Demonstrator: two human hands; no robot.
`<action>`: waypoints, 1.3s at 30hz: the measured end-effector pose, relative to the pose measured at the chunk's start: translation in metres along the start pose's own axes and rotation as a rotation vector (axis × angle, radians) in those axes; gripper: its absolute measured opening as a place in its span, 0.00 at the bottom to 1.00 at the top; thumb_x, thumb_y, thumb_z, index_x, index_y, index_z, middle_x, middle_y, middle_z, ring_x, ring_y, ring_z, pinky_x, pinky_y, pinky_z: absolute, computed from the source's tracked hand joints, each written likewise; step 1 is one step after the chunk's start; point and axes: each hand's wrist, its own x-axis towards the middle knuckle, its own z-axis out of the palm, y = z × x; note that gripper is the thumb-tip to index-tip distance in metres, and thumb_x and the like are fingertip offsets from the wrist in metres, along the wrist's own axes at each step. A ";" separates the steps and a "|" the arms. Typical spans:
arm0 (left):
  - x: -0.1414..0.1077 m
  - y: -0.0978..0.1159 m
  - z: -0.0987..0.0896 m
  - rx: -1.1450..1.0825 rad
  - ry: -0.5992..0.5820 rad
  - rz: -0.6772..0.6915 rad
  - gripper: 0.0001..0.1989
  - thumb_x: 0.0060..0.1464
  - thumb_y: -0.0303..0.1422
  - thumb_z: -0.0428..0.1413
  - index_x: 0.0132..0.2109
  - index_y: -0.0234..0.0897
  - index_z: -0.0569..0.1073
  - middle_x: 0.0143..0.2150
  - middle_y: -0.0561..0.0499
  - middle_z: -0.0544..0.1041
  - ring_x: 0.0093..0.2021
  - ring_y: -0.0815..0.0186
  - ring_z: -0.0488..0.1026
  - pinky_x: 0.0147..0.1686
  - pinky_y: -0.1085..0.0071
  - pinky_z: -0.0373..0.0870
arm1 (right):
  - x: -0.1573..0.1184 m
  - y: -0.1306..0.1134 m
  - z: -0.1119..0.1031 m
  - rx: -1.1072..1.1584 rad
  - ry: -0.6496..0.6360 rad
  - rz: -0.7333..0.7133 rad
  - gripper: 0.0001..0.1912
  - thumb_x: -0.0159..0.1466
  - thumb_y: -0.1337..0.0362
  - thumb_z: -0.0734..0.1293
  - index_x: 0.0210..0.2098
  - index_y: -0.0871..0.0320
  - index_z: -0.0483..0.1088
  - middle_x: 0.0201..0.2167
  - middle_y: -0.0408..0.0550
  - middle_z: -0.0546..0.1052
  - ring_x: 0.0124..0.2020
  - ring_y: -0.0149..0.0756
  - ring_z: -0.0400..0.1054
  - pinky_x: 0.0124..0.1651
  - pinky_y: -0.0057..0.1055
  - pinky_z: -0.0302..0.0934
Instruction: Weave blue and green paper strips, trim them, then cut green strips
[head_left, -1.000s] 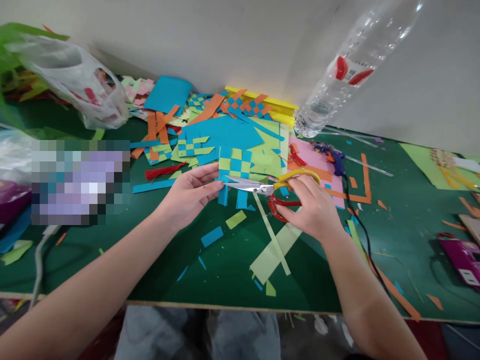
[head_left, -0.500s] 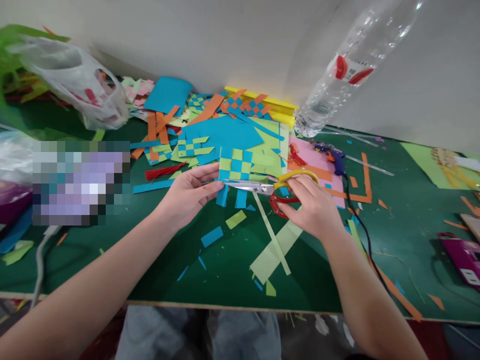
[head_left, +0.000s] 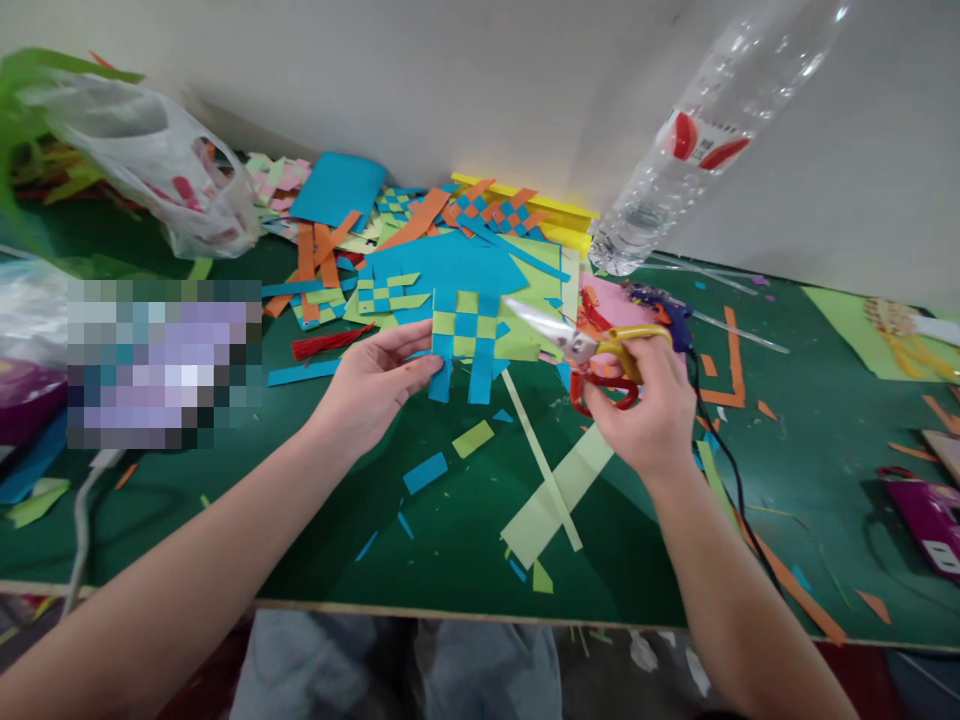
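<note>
Between thumb and fingers, my left hand (head_left: 381,385) pinches the left edge of a woven blue and green paper piece (head_left: 466,325). Two blue strips hang from its lower side. My right hand (head_left: 651,405) holds scissors (head_left: 576,345) with one yellow and one red handle loop. Their blades point up and left, look nearly closed, and lie to the right of the woven piece, apart from it. Behind the held piece lies a large blue sheet (head_left: 442,265), with a smaller woven piece (head_left: 381,293) at its left.
A clear bottle (head_left: 675,160) leans at the back right. Plastic bags (head_left: 180,180) and a pixelated object (head_left: 150,365) are at the left. Paper scraps (head_left: 425,473) and pale green strips (head_left: 559,500) lie in front. A black cable (head_left: 731,470) runs down the right.
The scissors have moved right and tilted upward, from across the woven piece's lower part to beside it. My left hand has shifted slightly left with the piece.
</note>
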 end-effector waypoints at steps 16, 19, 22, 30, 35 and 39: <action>-0.004 0.005 0.001 0.234 0.218 0.357 0.20 0.48 0.27 0.65 0.49 0.45 0.78 0.42 0.53 0.79 0.48 0.65 0.76 0.45 0.75 0.75 | 0.001 0.004 0.002 -0.077 0.111 0.068 0.17 0.57 0.65 0.68 0.45 0.55 0.65 0.34 0.50 0.71 0.34 0.44 0.69 0.37 0.43 0.67; 0.001 0.003 -0.001 0.105 0.198 0.265 0.20 0.46 0.27 0.66 0.48 0.43 0.78 0.41 0.52 0.79 0.43 0.67 0.77 0.38 0.77 0.75 | 0.001 0.006 0.003 -0.088 0.134 0.050 0.17 0.57 0.64 0.68 0.45 0.55 0.65 0.35 0.50 0.71 0.35 0.44 0.69 0.37 0.43 0.67; 0.005 0.002 -0.004 -0.015 0.207 0.112 0.16 0.45 0.26 0.67 0.44 0.42 0.79 0.37 0.53 0.78 0.35 0.71 0.77 0.30 0.80 0.73 | 0.001 0.007 0.002 -0.107 0.134 0.071 0.17 0.58 0.64 0.68 0.46 0.54 0.64 0.34 0.50 0.71 0.33 0.43 0.69 0.36 0.43 0.67; 0.009 -0.002 -0.006 -0.053 0.122 -0.014 0.13 0.47 0.26 0.67 0.42 0.40 0.78 0.36 0.51 0.80 0.37 0.66 0.79 0.35 0.74 0.75 | 0.000 0.009 0.003 -0.115 0.117 0.118 0.17 0.57 0.65 0.68 0.46 0.54 0.65 0.36 0.50 0.71 0.33 0.43 0.68 0.35 0.42 0.68; 0.006 -0.001 -0.005 0.007 0.090 -0.010 0.12 0.46 0.30 0.68 0.39 0.38 0.78 0.33 0.52 0.79 0.33 0.67 0.78 0.34 0.73 0.76 | 0.000 0.009 0.003 -0.116 0.127 0.153 0.16 0.56 0.65 0.68 0.44 0.54 0.65 0.33 0.48 0.70 0.30 0.40 0.67 0.32 0.40 0.68; 0.000 0.003 -0.001 0.079 0.009 -0.034 0.12 0.43 0.31 0.69 0.37 0.37 0.78 0.30 0.53 0.79 0.29 0.70 0.76 0.32 0.75 0.74 | 0.000 0.009 0.003 -0.104 0.123 0.155 0.16 0.56 0.65 0.68 0.44 0.54 0.65 0.34 0.49 0.70 0.32 0.41 0.67 0.33 0.40 0.67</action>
